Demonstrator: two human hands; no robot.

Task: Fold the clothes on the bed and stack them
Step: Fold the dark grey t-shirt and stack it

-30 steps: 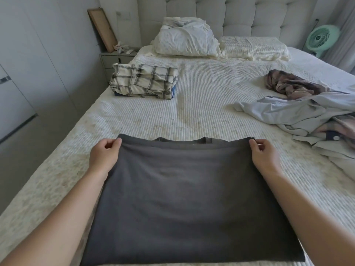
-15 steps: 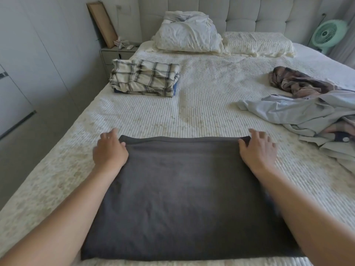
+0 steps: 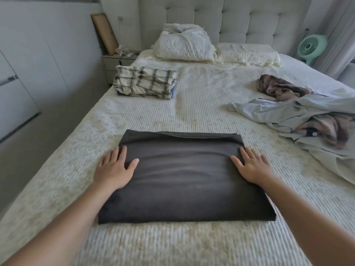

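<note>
Both palms flat, fingers spread, left hand (image 3: pixel 113 169) and right hand (image 3: pixel 253 167) press the side edges of the folded dark garment (image 3: pixel 182 179) on the bed (image 3: pixel 134 246), plaid stack (image 3: pixel 144 84) beyond at left, unfolded clothes (image 3: pixel 299 112) far right.

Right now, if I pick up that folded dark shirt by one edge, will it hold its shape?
Probably not. The dark shirt looks soft, with ripples between the left hand and right hand, so it would likely droop. Its loose top layer may unfold; lifting from underneath seems safer.
</note>
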